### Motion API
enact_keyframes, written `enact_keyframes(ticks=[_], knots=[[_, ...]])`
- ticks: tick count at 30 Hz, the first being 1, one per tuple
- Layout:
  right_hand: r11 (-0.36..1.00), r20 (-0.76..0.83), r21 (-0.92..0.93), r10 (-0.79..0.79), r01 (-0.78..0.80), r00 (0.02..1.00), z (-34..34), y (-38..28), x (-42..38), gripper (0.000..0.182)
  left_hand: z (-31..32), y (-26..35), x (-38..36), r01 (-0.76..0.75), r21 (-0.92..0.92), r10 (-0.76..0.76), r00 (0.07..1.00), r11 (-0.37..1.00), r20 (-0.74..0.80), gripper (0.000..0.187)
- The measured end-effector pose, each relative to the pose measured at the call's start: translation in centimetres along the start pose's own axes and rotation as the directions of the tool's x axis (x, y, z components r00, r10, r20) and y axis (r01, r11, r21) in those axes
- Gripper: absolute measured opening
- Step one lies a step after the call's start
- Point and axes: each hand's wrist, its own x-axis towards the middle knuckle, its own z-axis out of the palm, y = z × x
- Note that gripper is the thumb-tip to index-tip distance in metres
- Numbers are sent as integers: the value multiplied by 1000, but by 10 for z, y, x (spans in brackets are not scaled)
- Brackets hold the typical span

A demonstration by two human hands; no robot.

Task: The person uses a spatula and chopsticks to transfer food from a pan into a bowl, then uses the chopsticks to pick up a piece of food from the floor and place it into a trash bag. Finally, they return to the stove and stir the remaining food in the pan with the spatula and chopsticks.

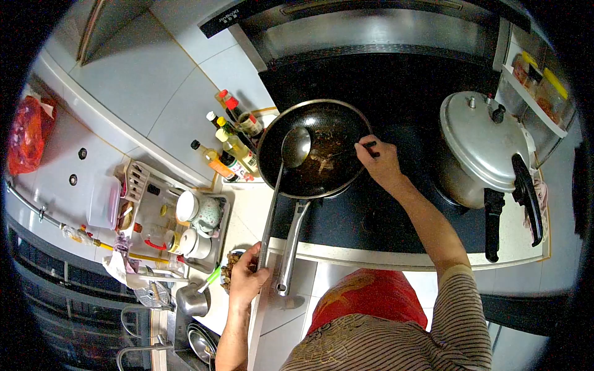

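Observation:
My left hand (249,274) is closed round the long handle of a metal ladle (296,147), just in front of the counter edge. The ladle's bowl rests in the left part of a dark wok (343,117), which holds some brown liquid and pale scraps (324,162). At the wok's right rim, my right hand (378,162) is closed on a slim black-handled utensil (371,147). A thin line seems to run from it into the wok, but its far end cannot be made out. The wok's metal handle (293,247) points toward me, untouched.
A pressure cooker (482,148) stands on the right of the black stove (383,229). Several sauce bottles (238,145) crowd the wok's left. Further left are a dish rack (167,210), a small pot (193,300) and a bowl of brown pieces (230,269).

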Motion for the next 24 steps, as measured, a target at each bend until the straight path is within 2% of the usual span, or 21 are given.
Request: enact_keyframes(ticks=[2,5,8,11,14,17,20,24], knots=[[992,12,111,52,-53,999,-1,-3,-1,13,1,0,0,-11,-4,11,1000,1000,-6,55],[972,49,154,170,-176,984,-3,-5,-2,18,2,2,-1,-37,-30,37,999,999,-17,54],[958,16,212,196,-195,980,-6,-7,0,20,2,1,0,-31,-42,30,999,999,-15,54],[870,-22,305,413,-387,911,-11,-15,1,19,3,3,-1,-33,-52,32,999,998,-16,54],[964,-34,157,222,-214,974,-8,3,-1,17,4,11,-2,-19,-49,18,1000,999,-14,54],[974,3,127,189,-188,982,-10,1,-2,17,4,11,-1,-21,-38,21,1000,999,-11,54],[996,-7,38,84,-84,996,-12,-8,-3,16,2,6,-1,-31,-41,31,999,999,-10,53],[989,-15,47,142,-141,990,-4,-6,-5,15,1,2,0,2,-74,-1,1000,997,8,53]])
